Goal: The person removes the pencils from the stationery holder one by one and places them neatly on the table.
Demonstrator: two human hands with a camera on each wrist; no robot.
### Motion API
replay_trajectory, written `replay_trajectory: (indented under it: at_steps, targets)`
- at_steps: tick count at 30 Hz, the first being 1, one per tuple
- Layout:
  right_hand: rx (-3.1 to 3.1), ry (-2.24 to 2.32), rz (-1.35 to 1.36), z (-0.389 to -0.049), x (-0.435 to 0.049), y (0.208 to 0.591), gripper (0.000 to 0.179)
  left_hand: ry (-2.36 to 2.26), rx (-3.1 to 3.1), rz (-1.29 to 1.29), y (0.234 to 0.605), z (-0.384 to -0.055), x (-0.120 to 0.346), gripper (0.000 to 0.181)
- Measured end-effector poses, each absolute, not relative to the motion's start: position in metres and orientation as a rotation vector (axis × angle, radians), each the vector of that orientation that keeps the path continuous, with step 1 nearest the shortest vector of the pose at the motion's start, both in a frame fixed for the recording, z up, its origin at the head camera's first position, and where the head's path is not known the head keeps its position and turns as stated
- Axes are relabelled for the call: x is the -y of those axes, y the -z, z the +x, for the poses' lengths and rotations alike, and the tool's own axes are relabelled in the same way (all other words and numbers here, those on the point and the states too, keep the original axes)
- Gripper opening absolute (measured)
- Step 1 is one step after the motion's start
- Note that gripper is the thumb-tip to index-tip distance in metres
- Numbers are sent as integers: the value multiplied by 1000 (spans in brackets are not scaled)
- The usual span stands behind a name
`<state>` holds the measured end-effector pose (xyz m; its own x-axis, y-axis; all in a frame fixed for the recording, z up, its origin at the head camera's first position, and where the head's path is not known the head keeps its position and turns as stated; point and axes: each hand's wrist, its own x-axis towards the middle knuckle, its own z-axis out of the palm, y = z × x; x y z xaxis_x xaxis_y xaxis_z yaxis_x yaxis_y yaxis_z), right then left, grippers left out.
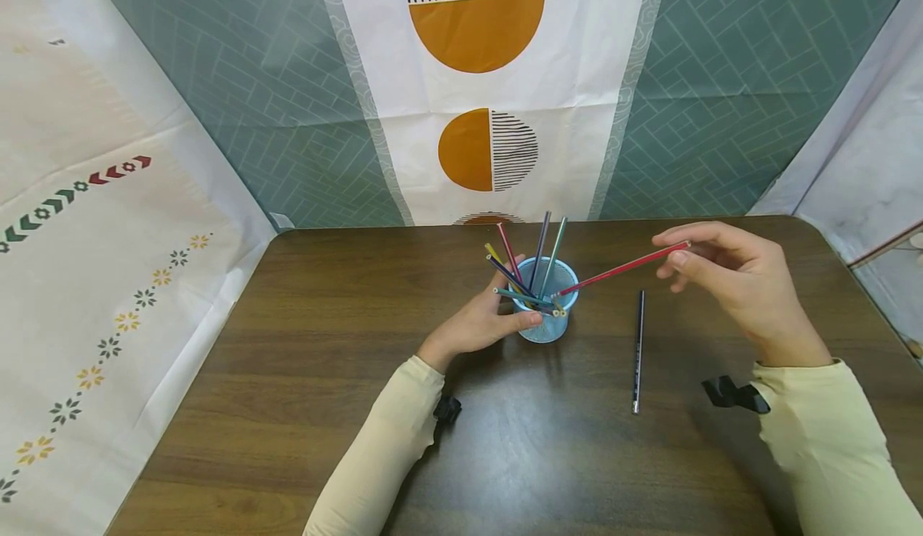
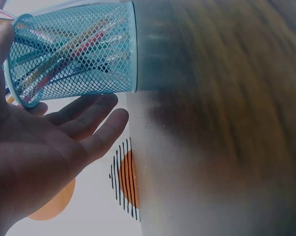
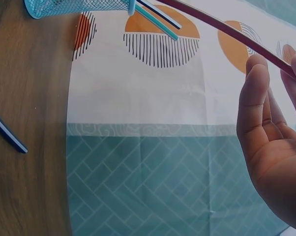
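A light-blue mesh pencil cup (image 1: 546,329) stands upright on the table, with several coloured pencils leaning out over its rim. My left hand (image 1: 476,321) holds the cup from its left side near the rim, thumb in front and fingers behind. In the left wrist view, pencils show through the mesh wall (image 2: 74,54). To the right of the cup, my right hand (image 1: 753,284) pinches a red pencil (image 1: 627,267) by one end between thumb and fingers. The red pencil slants down to the left, its far end overlapping the cup's rim in the head view.
A dark pencil (image 1: 638,352) lies on the brown wooden table (image 1: 324,376), right of the cup and left of my right forearm. Behind the table's back edge hangs a patterned cloth (image 1: 606,79). A white embroidered cloth (image 1: 108,280) hangs at the left.
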<state>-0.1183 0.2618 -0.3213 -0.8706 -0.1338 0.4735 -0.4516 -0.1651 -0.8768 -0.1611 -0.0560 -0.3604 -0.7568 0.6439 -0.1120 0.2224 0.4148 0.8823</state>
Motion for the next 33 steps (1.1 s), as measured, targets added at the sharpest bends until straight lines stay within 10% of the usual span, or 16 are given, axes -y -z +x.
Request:
replay_trajectory:
  at_steps: [15, 33]
  targets:
    - [1813, -2166, 693, -117, -267, 318, 25, -1348, -2271, 759, 401, -178, 57, 89]
    - [1717, -2198, 736, -117, -272, 316, 25, -1317, -2222, 734, 364, -162, 57, 88]
